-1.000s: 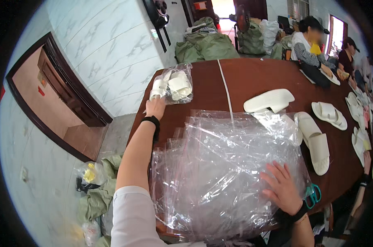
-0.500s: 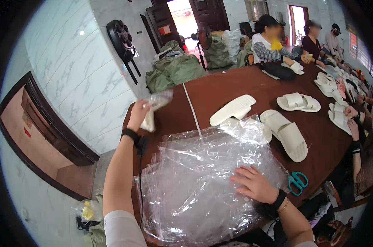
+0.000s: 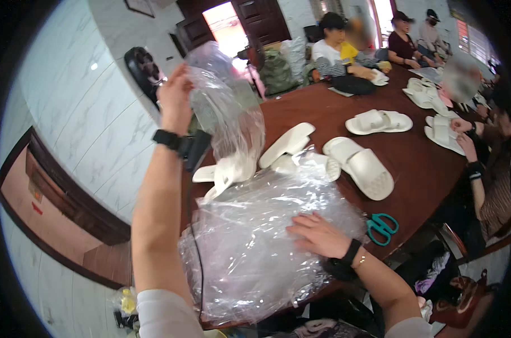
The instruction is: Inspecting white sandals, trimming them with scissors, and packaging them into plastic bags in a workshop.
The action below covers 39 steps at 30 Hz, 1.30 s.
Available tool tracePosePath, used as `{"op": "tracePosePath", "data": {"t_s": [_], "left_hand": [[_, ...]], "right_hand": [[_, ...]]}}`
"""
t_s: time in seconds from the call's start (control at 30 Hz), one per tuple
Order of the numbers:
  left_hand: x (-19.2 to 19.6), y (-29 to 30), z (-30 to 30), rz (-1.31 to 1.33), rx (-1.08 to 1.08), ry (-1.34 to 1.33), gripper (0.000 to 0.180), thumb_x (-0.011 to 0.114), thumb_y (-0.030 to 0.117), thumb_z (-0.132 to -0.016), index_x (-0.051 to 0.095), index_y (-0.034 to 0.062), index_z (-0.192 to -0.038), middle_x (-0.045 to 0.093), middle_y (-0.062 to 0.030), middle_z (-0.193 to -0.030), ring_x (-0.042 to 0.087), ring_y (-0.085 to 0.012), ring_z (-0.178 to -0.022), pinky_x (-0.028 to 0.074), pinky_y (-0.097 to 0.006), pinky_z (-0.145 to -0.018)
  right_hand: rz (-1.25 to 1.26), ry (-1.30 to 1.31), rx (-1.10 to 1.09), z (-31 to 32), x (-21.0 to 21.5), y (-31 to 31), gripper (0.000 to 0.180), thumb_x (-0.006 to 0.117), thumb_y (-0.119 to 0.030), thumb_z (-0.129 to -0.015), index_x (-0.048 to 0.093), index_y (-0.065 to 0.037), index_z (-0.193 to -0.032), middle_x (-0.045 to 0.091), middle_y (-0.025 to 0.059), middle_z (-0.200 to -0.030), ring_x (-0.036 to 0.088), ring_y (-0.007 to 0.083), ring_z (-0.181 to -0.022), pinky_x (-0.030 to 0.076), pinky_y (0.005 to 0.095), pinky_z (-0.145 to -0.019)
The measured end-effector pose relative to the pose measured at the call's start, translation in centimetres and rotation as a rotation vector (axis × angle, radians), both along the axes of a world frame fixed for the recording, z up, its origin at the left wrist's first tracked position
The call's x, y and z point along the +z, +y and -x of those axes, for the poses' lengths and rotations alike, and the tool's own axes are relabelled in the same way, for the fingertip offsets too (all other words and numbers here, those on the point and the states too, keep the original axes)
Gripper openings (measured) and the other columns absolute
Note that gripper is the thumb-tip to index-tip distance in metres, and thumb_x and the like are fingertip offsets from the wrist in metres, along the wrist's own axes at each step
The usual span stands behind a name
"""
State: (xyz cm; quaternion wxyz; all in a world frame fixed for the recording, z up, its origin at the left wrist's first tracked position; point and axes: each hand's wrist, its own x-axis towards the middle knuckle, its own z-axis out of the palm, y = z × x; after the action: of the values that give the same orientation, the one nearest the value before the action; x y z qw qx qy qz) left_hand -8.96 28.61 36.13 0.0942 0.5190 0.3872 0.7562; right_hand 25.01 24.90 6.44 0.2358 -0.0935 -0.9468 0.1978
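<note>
My left hand (image 3: 175,96) is raised at the table's far left. Its fingers pinch the upper part of a clear plastic bag (image 3: 226,110) that hangs down in a long fold. At the bag's lower end lie white slippers (image 3: 233,170), seemingly inside it, resting on the table. My right hand (image 3: 318,234) lies with fingers spread on a broad pile of clear plastic bags (image 3: 250,256). Beyond the pile are a white slipper (image 3: 288,143) on its side and another white slipper (image 3: 360,166). Teal-handled scissors (image 3: 381,228) sit right of the pile.
A brown-covered table (image 3: 323,104) carries more white slippers (image 3: 379,121) and a black cushion-like item (image 3: 352,84). Several people sit around it; a co-worker's hands (image 3: 464,135) touch a slipper at the right. A dark cable (image 3: 197,253) runs beside my left arm.
My left hand has risen, and the plastic bag now hangs stretched out beneath it. White slippers now show at the bag's bottom. My right hand stays on the pile; the whole view has shifted.
</note>
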Motion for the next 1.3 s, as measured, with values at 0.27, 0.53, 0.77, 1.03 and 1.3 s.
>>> {"op": "tracePosePath", "data": {"t_s": [0.27,0.53,0.77,1.03,1.3], "left_hand": [[9.0,-13.8,1.0,0.045,0.053,0.279,0.047,0.05,0.004,-0.094,0.044,-0.0071,-0.14,0.05,-0.0121,-0.14,0.053,-0.0154,-0.116,0.041,-0.027,-0.1],[10.0,-28.3,-5.7,0.114,0.523,0.566,0.046,0.047,0.016,-0.1,0.044,-0.0019,-0.142,0.046,-0.0109,-0.147,0.044,-0.0143,-0.132,0.031,-0.027,-0.112],[8.3,-32.7,-13.5,0.166,0.652,0.637,0.042,0.053,0.018,-0.098,0.054,-0.0018,-0.134,0.054,-0.0118,-0.14,0.052,-0.0172,-0.124,0.036,-0.031,-0.108],[-8.4,-23.0,-20.9,0.537,0.249,0.728,0.037,0.058,0.014,-0.094,0.058,0.0042,-0.129,0.06,-0.0064,-0.119,0.056,-0.0154,-0.098,0.043,-0.029,-0.09],[-26.6,-16.1,-23.3,0.59,0.13,0.45,0.049,0.061,0.014,-0.093,0.05,0.0138,-0.14,0.058,-0.0104,-0.121,0.059,-0.0209,-0.1,0.048,-0.033,-0.085]], "right_hand": [[-0.025,0.127,0.008,1.6,-2.1,-0.6,0.037,0.057,-0.038,-0.092,0.06,-0.012,-0.117,0.054,0.0105,-0.128,0.046,0.0317,-0.127,0.031,0.0511,-0.108],[0.022,0.131,0.005,1.2,-3.8,0.7,0.036,0.056,-0.04,-0.092,0.063,-0.015,-0.116,0.056,0.009,-0.125,0.046,0.0303,-0.126,0.031,0.0477,-0.107],[0.029,0.175,0.049,2.0,-3.9,1.0,0.036,0.057,-0.04,-0.09,0.064,-0.016,-0.116,0.059,0.0078,-0.122,0.049,0.0273,-0.12,0.032,0.0429,-0.106],[0.034,0.161,0.087,2.0,-3.3,1.6,0.04,0.058,-0.039,-0.091,0.066,-0.011,-0.118,0.061,0.0137,-0.125,0.05,0.0296,-0.123,0.033,0.0423,-0.107],[0.769,0.269,0.074,1.4,-1.8,1.1,0.028,0.05,-0.013,-0.097,0.061,0.0,-0.119,0.063,0.0131,-0.119,0.059,0.0229,-0.112,0.044,0.0335,-0.096]]}}
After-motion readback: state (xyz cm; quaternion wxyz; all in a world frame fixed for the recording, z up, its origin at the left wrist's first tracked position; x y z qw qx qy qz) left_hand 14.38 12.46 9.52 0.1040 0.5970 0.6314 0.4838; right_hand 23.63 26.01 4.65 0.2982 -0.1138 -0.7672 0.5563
